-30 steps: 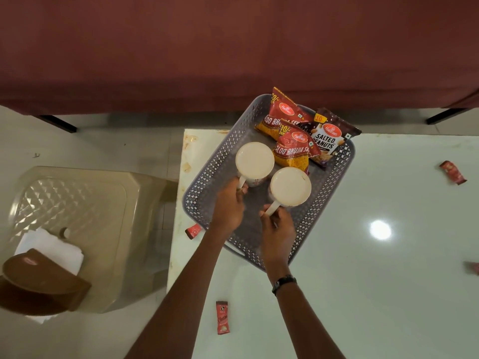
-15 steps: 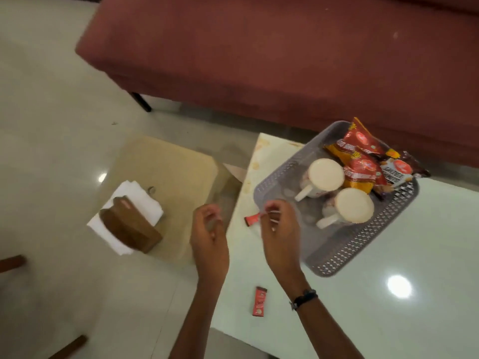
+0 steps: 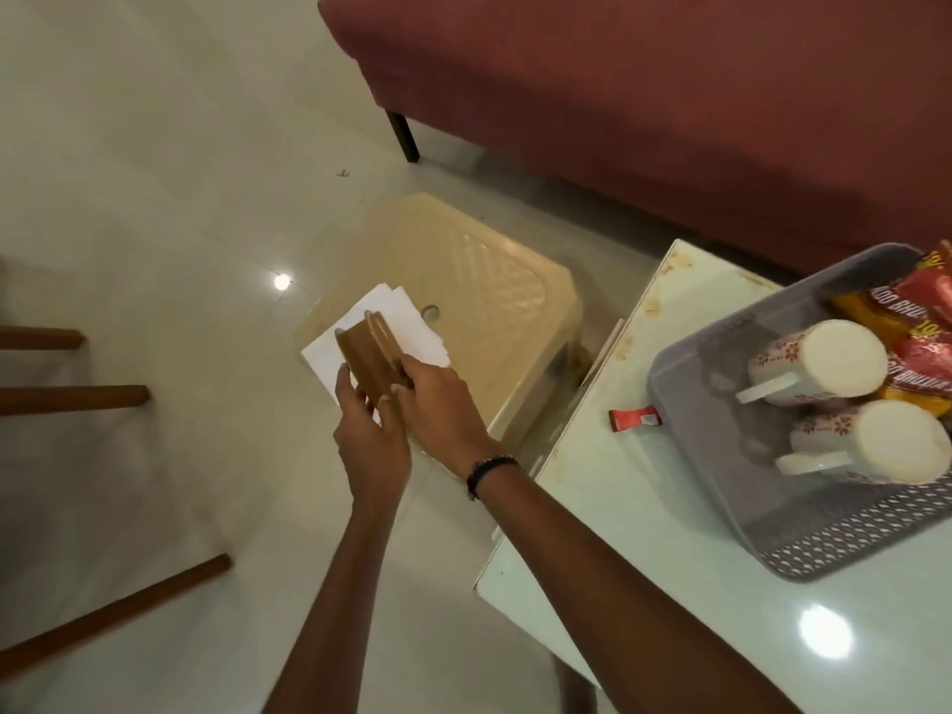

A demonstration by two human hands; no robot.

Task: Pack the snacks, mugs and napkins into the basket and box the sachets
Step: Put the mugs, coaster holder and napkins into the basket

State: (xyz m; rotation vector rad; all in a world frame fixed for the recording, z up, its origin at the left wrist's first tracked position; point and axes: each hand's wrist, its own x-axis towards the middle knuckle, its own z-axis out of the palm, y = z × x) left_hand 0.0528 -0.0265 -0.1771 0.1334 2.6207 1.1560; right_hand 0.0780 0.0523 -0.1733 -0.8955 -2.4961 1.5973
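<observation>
A brown napkin holder [image 3: 372, 354] with white napkins [image 3: 391, 322] stands on a beige plastic stool [image 3: 479, 280]. My left hand [image 3: 367, 430] and my right hand [image 3: 443, 409] both grip the holder from the near side. On the white table at the right sits the grey perforated basket [image 3: 685, 404]. It holds two white floral mugs [image 3: 819, 363] [image 3: 876, 443] lying on their sides and red snack packets [image 3: 906, 322]. A red sachet [image 3: 634, 421] lies on the table just left of the basket.
A maroon sofa [image 3: 644, 95] fills the top right, one dark leg showing. Wooden chair legs [image 3: 72, 399] jut in from the left over the pale tiled floor. The table's corner [image 3: 494, 584] is close to my right forearm.
My view has swung left from the basket to the stool. Both hands left the mugs, crossed over the table edge and closed on the napkin holder.
</observation>
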